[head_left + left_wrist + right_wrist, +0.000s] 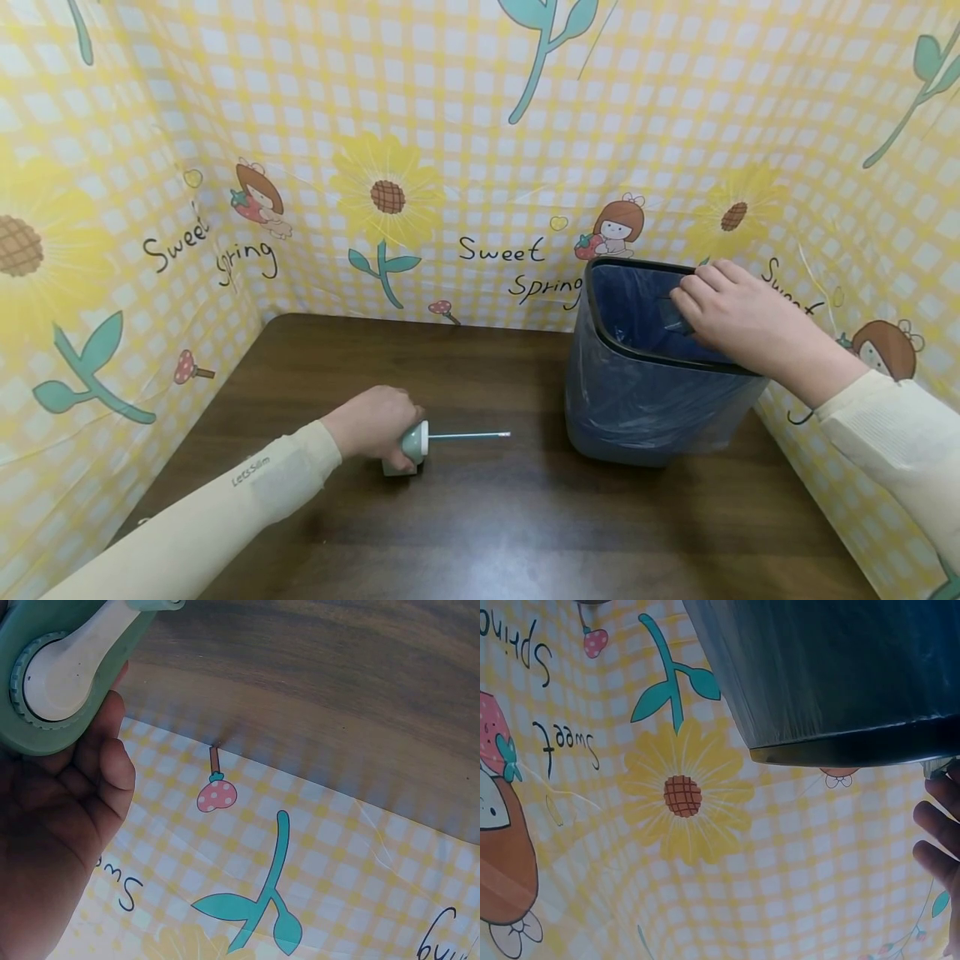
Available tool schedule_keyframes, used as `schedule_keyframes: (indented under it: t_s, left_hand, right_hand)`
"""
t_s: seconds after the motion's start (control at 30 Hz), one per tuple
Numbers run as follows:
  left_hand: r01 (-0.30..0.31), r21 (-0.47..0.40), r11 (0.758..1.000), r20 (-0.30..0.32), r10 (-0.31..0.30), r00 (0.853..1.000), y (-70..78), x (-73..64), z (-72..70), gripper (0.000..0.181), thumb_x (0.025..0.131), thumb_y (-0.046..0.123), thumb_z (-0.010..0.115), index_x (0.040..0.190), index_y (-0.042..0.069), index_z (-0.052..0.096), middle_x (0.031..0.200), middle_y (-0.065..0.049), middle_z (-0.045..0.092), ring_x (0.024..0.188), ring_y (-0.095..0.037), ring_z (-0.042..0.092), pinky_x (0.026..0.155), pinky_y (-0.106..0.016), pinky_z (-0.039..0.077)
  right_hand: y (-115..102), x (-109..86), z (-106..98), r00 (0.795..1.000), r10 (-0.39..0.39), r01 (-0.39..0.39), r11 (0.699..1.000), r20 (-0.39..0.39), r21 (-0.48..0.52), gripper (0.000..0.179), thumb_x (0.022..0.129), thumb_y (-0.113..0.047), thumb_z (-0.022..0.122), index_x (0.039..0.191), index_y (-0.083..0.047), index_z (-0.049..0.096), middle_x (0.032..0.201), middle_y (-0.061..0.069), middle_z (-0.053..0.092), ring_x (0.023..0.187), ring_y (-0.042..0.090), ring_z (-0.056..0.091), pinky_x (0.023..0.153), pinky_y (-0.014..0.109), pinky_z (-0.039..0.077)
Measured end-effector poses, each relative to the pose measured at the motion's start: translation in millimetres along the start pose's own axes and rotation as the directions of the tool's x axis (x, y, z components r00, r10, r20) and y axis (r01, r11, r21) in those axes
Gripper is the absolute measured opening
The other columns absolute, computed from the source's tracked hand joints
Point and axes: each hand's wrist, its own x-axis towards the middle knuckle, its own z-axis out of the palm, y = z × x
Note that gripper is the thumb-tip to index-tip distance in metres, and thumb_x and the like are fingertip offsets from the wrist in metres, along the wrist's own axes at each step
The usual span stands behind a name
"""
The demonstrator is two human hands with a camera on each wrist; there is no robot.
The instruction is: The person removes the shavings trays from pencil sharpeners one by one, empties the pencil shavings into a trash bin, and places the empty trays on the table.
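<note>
On the table my left hand (377, 421) grips a green-and-white crank pencil sharpener (414, 440). A light blue pencil (468, 435) sticks out of its white front, pointing right. The left wrist view shows the sharpener's white crank handle (64, 679) beside my palm. My right hand (727, 307) is over the far right rim of a trash bin (630, 408), pinching a small see-through container (677, 317) above the opening. In the right wrist view only an edge of this container (934, 766) shows between the fingers and the bin's rim.
A blue plastic liner (626, 304) covers the bin inside and out, under a black rim. The brown wooden table (480, 517) is enclosed by yellow checked cloth walls (465, 158) at the back and sides.
</note>
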Motion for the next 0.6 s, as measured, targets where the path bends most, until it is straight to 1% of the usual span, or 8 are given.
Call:
schedule_keyframes:
  t_s: [0.2,0.4,0.6]
  left_hand:
    - [-0.001,0.01,1.0,0.002,0.001,1.0,0.3,0.3,-0.7,0.055,0.067,0.062,0.086,0.09,0.015,0.07,0.076,0.008,0.066,0.069,-0.009,0.059,0.067,-0.031,0.056]
    - [0.001,0.007,1.0,0.006,-0.001,1.0,0.6,0.0,-1.3,0.055,0.067,0.061,0.086,0.091,0.014,0.07,0.076,0.007,0.067,0.069,-0.01,0.06,0.067,-0.031,0.056]
    - [-0.002,0.016,1.0,-0.001,0.002,1.0,0.1,0.4,-0.8,0.056,0.067,0.063,0.086,0.091,0.015,0.07,0.076,0.008,0.067,0.069,-0.01,0.059,0.068,-0.031,0.056]
  right_hand:
    - [0.7,0.3,-0.3,0.999,0.043,-0.042,0.998,-0.022,0.048,0.064,0.073,-0.031,0.092,0.117,0.006,0.063,0.112,0.023,0.064,0.106,0.042,0.059,0.096,0.052,0.046]
    - [1.2,0.7,-1.2,0.996,0.063,-0.058,0.995,-0.06,0.081,0.066,0.07,-0.032,0.093,0.113,0.007,0.062,0.108,0.023,0.064,0.103,0.042,0.059,0.093,0.051,0.047]
    - [2.6,0.5,0.5,0.995,0.085,-0.08,0.992,-0.055,0.093,0.067,0.071,-0.034,0.092,0.114,0.007,0.061,0.107,0.024,0.063,0.102,0.042,0.059,0.092,0.051,0.047]
